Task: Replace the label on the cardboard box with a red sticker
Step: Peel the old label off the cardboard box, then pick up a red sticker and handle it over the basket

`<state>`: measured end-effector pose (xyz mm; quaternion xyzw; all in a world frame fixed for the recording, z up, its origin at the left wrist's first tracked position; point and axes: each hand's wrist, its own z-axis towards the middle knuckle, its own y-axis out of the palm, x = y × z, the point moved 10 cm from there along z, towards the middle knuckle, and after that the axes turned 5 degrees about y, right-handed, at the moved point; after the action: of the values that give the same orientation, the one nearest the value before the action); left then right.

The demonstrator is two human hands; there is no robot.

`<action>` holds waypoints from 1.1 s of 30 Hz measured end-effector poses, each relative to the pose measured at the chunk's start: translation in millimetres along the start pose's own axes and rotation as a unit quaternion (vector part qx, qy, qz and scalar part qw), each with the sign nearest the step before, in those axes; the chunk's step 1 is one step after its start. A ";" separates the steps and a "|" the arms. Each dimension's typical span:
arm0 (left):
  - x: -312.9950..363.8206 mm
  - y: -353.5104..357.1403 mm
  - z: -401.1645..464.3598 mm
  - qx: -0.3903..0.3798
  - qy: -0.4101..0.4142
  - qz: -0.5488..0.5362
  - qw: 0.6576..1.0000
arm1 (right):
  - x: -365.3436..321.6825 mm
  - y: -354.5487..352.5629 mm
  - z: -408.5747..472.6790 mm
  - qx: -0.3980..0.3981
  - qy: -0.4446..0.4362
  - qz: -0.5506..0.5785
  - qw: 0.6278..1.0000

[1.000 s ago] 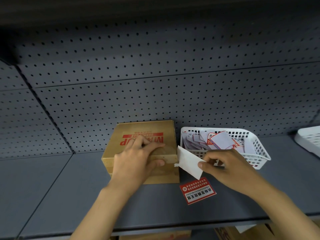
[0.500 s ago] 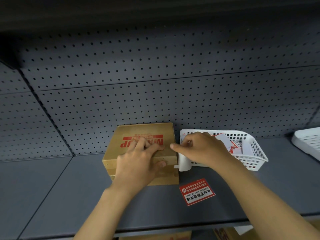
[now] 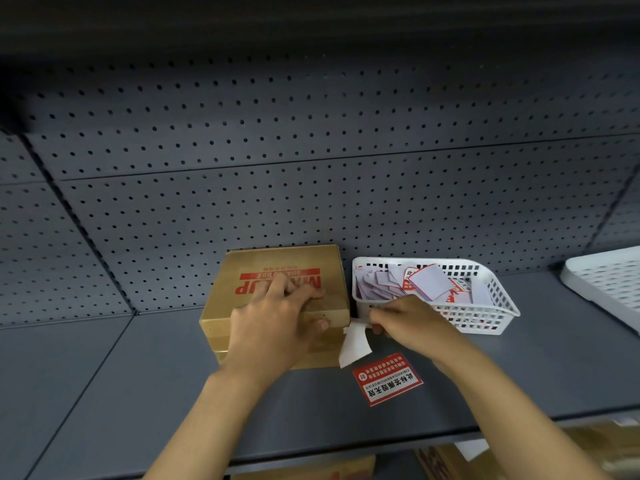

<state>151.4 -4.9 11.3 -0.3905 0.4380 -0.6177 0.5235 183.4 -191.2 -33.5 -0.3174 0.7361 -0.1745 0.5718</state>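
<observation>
A brown cardboard box (image 3: 277, 268) with red print sits on the grey shelf against the pegboard. My left hand (image 3: 273, 323) lies flat over its near top edge, pressing it down. Just right of the box's front corner, my right hand (image 3: 412, 323) pinches a white label (image 3: 353, 344), which hangs curled and is still stuck to the box corner at one end. A red sticker (image 3: 388, 378) with white and black print lies flat on the shelf, in front of the box's right corner and below my right hand.
A white plastic basket (image 3: 485, 317) holding several peeled labels and backings stands right of the box. Another white basket (image 3: 609, 282) shows at the far right edge. More cardboard boxes (image 3: 311, 469) sit on the shelf below.
My right hand pulled the white label up toward the box top, then drew it back down and to the right beside the box corner. My left hand stayed on the box.
</observation>
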 end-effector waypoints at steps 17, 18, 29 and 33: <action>40.4 -11.4 -12.7 0.049 0.119 -0.174 0.976 | 12.2 -48.2 -21.7 0.159 0.007 0.151 0.976; 55.4 -14.6 -17.3 0.049 0.134 -0.179 0.973 | 7.5 -48.2 -22.5 0.169 -0.004 0.162 0.972; 80.6 -46.6 -25.7 0.200 0.106 -0.278 0.933 | -13.6 -71.6 -53.0 0.207 -0.025 0.294 0.933; 86.1 -61.0 -24.1 0.210 0.144 -0.253 0.933 | -11.8 -76.8 -59.5 0.196 -0.024 0.313 0.929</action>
<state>97.5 -82.7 63.8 -0.2762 0.2554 -0.8573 0.3515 149.0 -246.2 39.7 0.0435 0.7350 -0.1200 0.6659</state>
